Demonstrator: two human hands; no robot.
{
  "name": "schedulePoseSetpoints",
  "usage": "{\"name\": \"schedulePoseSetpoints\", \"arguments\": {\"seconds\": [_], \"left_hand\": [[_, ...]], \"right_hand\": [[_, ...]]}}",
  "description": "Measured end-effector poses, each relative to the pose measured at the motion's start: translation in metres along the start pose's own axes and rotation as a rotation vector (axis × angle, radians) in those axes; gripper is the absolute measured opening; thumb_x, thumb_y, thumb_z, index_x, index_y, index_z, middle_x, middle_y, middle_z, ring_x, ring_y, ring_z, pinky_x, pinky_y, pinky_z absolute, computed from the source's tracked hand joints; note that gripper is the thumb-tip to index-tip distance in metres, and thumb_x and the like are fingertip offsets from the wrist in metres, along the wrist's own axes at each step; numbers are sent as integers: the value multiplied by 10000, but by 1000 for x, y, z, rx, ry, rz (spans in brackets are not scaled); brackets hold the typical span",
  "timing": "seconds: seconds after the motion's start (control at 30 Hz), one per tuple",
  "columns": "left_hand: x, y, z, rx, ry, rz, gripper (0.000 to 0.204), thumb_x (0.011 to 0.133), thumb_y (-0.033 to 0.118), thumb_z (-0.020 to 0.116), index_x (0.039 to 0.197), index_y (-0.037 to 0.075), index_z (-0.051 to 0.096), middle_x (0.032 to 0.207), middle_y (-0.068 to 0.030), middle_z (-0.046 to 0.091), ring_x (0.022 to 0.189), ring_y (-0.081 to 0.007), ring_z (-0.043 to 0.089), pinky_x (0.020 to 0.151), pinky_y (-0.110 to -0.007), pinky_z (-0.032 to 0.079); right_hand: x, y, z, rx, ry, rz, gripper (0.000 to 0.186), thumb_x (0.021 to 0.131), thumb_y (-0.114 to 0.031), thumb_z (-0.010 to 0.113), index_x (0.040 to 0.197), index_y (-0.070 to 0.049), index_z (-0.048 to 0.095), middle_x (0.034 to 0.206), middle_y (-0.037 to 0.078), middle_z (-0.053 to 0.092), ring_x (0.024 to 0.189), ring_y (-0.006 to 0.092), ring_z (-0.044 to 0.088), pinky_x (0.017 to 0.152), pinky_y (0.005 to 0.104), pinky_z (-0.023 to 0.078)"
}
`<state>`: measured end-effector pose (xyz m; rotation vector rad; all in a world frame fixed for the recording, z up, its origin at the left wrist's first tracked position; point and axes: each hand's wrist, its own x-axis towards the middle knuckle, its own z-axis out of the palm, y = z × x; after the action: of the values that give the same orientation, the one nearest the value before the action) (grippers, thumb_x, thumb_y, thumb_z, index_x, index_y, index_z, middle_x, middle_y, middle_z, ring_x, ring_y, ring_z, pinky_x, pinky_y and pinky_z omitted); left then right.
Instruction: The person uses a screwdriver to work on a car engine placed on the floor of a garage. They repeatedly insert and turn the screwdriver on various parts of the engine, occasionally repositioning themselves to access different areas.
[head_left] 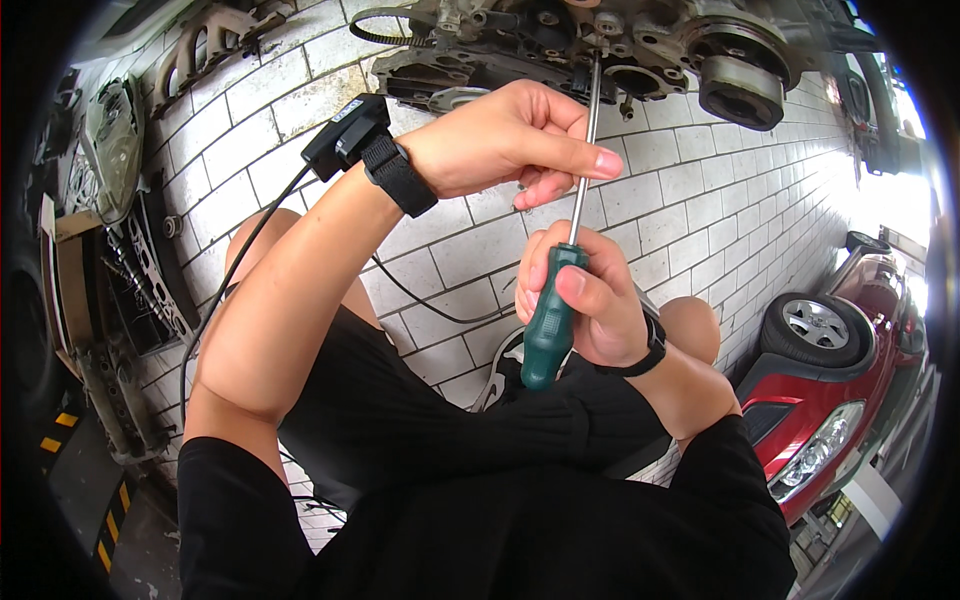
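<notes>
A long screwdriver with a dark green handle and a bright metal shaft slants upward in front of me. My right hand is closed round the upper part of its handle. Higher up, my left hand holds the shaft, with the thumb lying across it and the fingers curled behind. The shaft's far end reaches in among the parts on the underside of an engine; exactly what the tip touches is too small to tell. A round pulley sits on the engine to the right of the shaft.
A belt loop hangs at the engine's left. A black device is strapped to my left wrist, its cable trailing down. Car parts, including a headlamp, lie along the left. A red car stands at right on the tiled floor.
</notes>
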<state>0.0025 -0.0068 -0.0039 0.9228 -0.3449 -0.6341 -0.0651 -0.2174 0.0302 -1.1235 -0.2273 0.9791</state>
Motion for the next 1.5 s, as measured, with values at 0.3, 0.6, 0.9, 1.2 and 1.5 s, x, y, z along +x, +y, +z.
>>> {"name": "schedulePoseSetpoints", "arguments": {"seconds": [0.3, 0.6, 0.9, 1.2, 1.5], "left_hand": [[-2, 3, 1, -139, -96, -29, 250, 1018, 208, 690, 973, -37, 719, 690, -42, 656, 572, -90, 556, 580, -245, 451], [1, 1, -3, -47, -60, -5, 328, 989, 254, 748, 757, 37, 669, 559, 0, 574, 483, -57, 484, 534, -234, 379], [-1, 3, -3, -102, -56, -39, 266, 1016, 231, 692, 883, 0, 691, 685, -29, 633, 521, -71, 528, 524, -236, 411], [-4, 5, -4, -115, -136, -72, 227, 1014, 188, 689, 1025, -39, 702, 683, -10, 614, 559, -72, 525, 581, -224, 428], [-5, -2, -6, 10, -238, -180, 262, 973, 236, 760, 797, 60, 679, 635, -4, 639, 544, -67, 571, 516, -232, 423]], "right_hand": [[-3, -8, -2, 194, -111, 31, 544, 1053, -451, 562, 1170, 78, 614, 918, 114, 638, 877, 158, 624, 751, 296, 524], [-1, 10, -8, 173, -60, 2, 426, 961, -377, 734, 1123, 1, 626, 949, 63, 638, 864, 113, 604, 746, 278, 512], [-2, -1, -1, 139, -26, 32, 312, 972, -272, 677, 1096, 9, 626, 984, 81, 652, 924, 141, 618, 816, 316, 514], [4, -5, -4, 306, -95, 102, 454, 948, -390, 658, 1102, 36, 628, 976, 133, 658, 881, 196, 647, 802, 321, 533], [8, 2, 6, 29, -122, 237, 227, 982, -182, 668, 1070, 23, 624, 965, 119, 662, 859, 195, 667, 790, 343, 557]]}}
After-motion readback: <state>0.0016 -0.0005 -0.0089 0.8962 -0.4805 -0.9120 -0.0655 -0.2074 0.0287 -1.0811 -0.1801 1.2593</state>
